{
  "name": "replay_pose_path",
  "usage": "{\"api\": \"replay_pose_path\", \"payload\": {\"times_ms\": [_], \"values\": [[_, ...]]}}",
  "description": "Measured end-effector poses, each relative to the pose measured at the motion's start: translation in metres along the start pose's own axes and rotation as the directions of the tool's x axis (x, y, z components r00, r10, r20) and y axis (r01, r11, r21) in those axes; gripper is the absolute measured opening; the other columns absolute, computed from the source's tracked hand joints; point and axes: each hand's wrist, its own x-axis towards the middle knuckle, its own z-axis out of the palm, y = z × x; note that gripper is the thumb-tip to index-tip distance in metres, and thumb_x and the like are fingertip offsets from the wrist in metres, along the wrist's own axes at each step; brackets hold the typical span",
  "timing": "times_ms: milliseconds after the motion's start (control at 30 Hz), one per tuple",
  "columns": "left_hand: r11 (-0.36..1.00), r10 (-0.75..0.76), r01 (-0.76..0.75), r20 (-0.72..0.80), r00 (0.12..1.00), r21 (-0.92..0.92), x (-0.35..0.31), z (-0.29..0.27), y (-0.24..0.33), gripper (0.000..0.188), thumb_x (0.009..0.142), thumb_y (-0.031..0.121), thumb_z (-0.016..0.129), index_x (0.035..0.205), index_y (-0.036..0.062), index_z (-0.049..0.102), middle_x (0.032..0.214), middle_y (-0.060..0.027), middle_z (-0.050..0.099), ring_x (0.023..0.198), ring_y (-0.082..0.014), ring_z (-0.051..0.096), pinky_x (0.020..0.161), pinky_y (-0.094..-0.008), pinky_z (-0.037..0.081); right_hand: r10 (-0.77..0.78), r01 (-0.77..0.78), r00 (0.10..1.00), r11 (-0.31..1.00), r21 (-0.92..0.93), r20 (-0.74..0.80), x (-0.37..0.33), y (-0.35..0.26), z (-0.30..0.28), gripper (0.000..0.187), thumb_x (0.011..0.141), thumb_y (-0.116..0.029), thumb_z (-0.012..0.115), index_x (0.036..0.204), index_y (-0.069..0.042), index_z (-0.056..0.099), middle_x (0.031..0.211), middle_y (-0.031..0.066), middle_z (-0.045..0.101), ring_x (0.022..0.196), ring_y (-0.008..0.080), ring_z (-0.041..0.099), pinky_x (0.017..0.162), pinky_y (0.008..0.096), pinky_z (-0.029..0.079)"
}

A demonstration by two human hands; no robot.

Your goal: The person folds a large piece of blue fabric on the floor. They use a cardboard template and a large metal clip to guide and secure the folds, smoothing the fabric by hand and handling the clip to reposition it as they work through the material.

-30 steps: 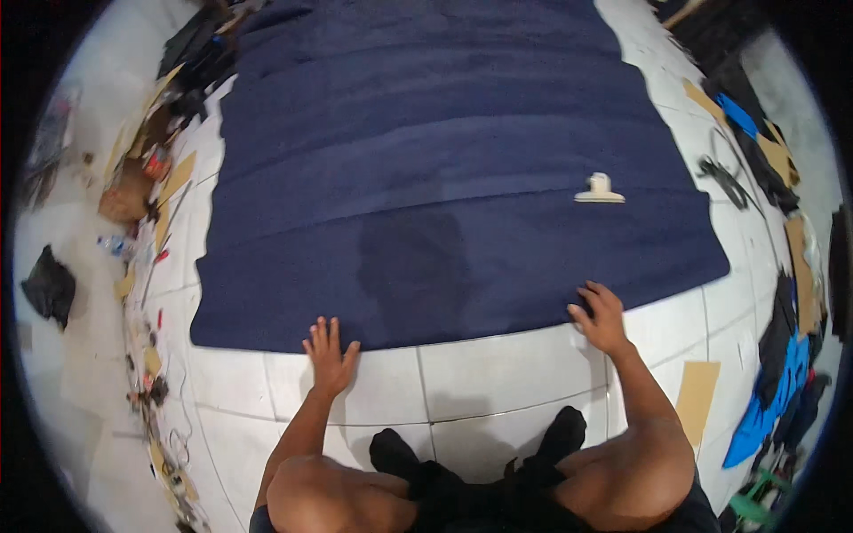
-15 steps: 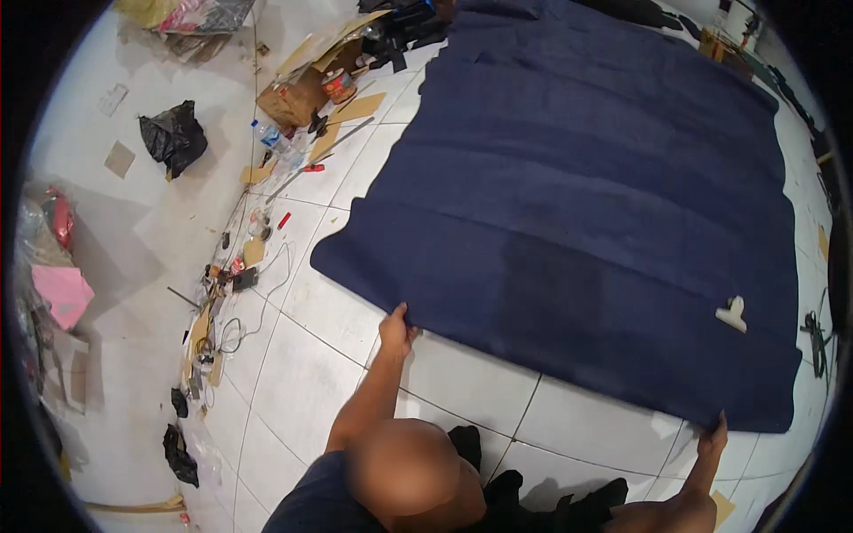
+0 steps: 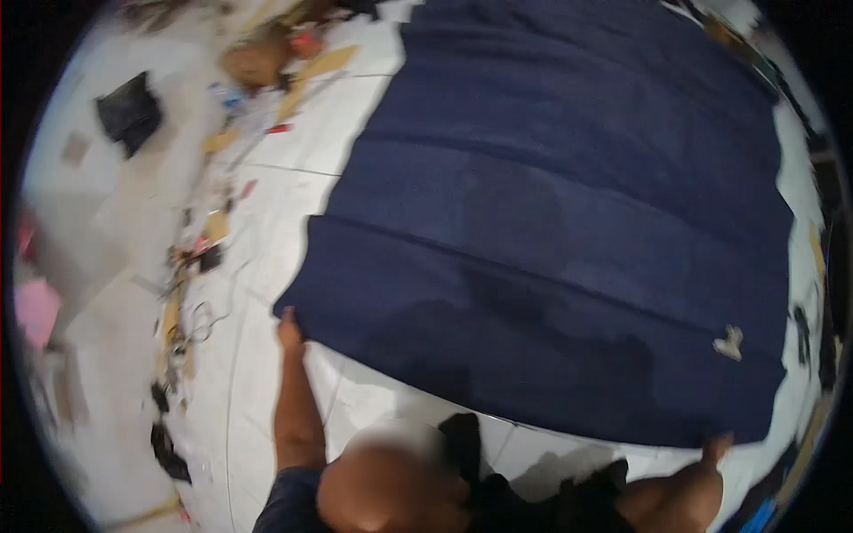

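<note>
The navy cloth lies spread on the white tiled floor ahead. My left hand and right hand meet its near corners; blur hides their grasp.

Textile or craft workroom, floor-level: white tiled floor serving as work surface, large navy fabric spread flat across it, pale clip resting on the cloth, cardboard offcuts and small scattered scraps along the left edge.
</note>
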Motion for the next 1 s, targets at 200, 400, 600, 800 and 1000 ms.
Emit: {"api": "replay_pose_path", "payload": {"times_ms": [200,400,600,800,1000], "values": [[0.976,-0.051,0.108,0.278,0.959,-0.191,0.012,-0.026,0.026,0.045,0.092,0.038,0.058,0.118,0.0008,0.055,0.112,-0.0144,0.060,0.101,-0.0233,0.058,0.083,-0.0364,0.049,-0.584,0.585,0.811,0.811,0.009,-0.017,-0.057,-0.250,-0.102,0.066,0.075,-0.014,0.070,0.135,-0.009,0.044,0.134,0.0203,0.047,0.126,0.0388,0.044,0.105,0.0451,0.037],[0.982,-0.156,0.124,0.246,0.957,0.139,0.004,-0.039,0.063,0.043,0.093,0.044,0.055,0.103,0.0028,0.055,0.089,-0.0072,0.060,0.076,-0.0158,0.060,0.059,-0.0281,0.048,-0.801,0.784,0.598,0.575,-0.234,0.036,-0.015,-0.310,-0.095,0.046,0.078,-0.015,0.063,0.122,-0.010,0.050,0.119,0.0163,0.054,0.113,0.0338,0.053,0.098,0.0464,0.040],[0.989,-0.112,0.094,0.165,0.980,0.116,-0.006,-0.037,0.044,0.044,0.089,0.051,0.060,0.094,0.0080,0.052,0.077,-0.0022,0.056,0.064,-0.0132,0.053,0.053,-0.0265,0.042,-0.757,0.759,0.650,0.652,-0.006,0.069,0.011,-0.294,-0.075,0.026,0.081,-0.017,0.059,0.103,-0.003,0.059,0.116,0.0189,0.055,0.111,0.0372,0.053,0.096,0.0453,0.042],[0.926,-0.044,0.073,-0.086,0.995,0.371,-0.010,-0.058,-0.002,0.054,0.090,0.054,0.057,0.073,0.0024,0.056,0.071,-0.0048,0.056,0.063,-0.0151,0.052,0.053,-0.0338,0.040,-0.781,0.773,0.613,0.624,0.117,0.116,0.000,-0.279,-0.085,0.028,0.080,-0.017,0.058,0.102,0.000,0.060,0.128,0.0188,0.052,0.119,0.0371,0.050,0.101,0.0441,0.039],[0.713,0.277,-0.049,-0.216,0.936,0.700,0.076,-0.087,0.009,0.058,0.091,0.058,0.051,0.091,0.0026,0.068,0.088,-0.0168,0.068,0.079,-0.0286,0.064,0.071,-0.0411,0.051,-0.741,0.724,0.666,0.670,0.165,0.087,-0.010,-0.292,-0.087,0.044,0.079,-0.016,0.062,0.120,-0.004,0.053,0.126,0.0186,0.054,0.117,0.0368,0.051,0.101,0.0465,0.038]]}}
